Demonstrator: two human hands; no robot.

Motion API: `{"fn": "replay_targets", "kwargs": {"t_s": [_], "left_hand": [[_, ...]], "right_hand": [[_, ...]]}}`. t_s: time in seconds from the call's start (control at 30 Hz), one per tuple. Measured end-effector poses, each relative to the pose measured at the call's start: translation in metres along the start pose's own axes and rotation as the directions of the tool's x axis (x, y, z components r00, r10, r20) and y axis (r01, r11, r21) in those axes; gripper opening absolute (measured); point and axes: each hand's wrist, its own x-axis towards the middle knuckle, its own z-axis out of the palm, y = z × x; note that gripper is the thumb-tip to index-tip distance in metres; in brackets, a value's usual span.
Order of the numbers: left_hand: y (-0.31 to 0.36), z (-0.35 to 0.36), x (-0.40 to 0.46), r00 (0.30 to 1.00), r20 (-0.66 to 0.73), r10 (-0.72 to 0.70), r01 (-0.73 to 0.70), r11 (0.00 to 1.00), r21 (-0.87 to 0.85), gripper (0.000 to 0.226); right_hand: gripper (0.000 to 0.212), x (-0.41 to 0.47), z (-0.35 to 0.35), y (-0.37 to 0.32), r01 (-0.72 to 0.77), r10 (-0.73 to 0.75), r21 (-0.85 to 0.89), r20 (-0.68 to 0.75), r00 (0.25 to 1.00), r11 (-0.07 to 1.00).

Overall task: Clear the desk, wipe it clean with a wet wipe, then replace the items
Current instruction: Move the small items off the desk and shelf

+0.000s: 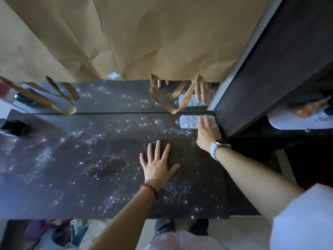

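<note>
- While the person leans over the dark, star-speckled desk, the left hand lies flat on it near the middle, fingers spread and straight, holding nothing
- A red bead bracelet and a thin chain circle the left wrist
- At the far right corner the right hand rests with straight fingers on top of a clear plastic box, pressing rather than gripping it
- That box sits on the desk against the mirror strip at the back, just beside the dark cabinet side
- A pale-strapped watch sits on the right wrist
- Brown paper hangs above the mirror, with tan bag handles drooping over the glass
- On the left edge stands a small black object, too blurred to name, perhaps a pouch
</note>
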Motion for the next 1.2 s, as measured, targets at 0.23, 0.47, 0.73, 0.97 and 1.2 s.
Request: {"fn": "replay_targets", "kwargs": {"t_s": [0.23,0.47,0.73,0.97,1.2], "left_hand": [[-0.001,0.002,0.003,1.000,0.010,-0.011,0.011,1.000,-0.014,0.075],[0.003,-0.005,0.003,0.999,0.020,-0.031,0.032,0.999,-0.007,0.076],[0.056,-0.025,-0.017,0.969,-0.246,0.001,-0.070,0.961,-0.269,0.059],[0.132,-0.059,-0.017,0.866,-0.439,0.238,-0.437,0.786,-0.438,0.062],[0.164,-0.086,-0.010,0.817,-0.395,0.421,-0.570,0.699,-0.432,0.080]], "right_hand": [[0.049,0.005,-0.001,0.000,0.065,-0.066,-0.025,-0.046,0.997,0.998],[0.041,-0.022,-0.002,0.002,0.037,-0.025,0.070,-0.163,0.986,0.997],[0.047,-0.137,0.011,0.058,0.184,0.006,0.486,-0.363,0.932,0.854],[0.041,-0.181,0.000,0.137,0.097,0.215,0.554,-0.471,0.856,0.827],[0.031,-0.136,-0.036,0.113,0.008,0.205,0.350,-0.567,0.798,0.937]]}}
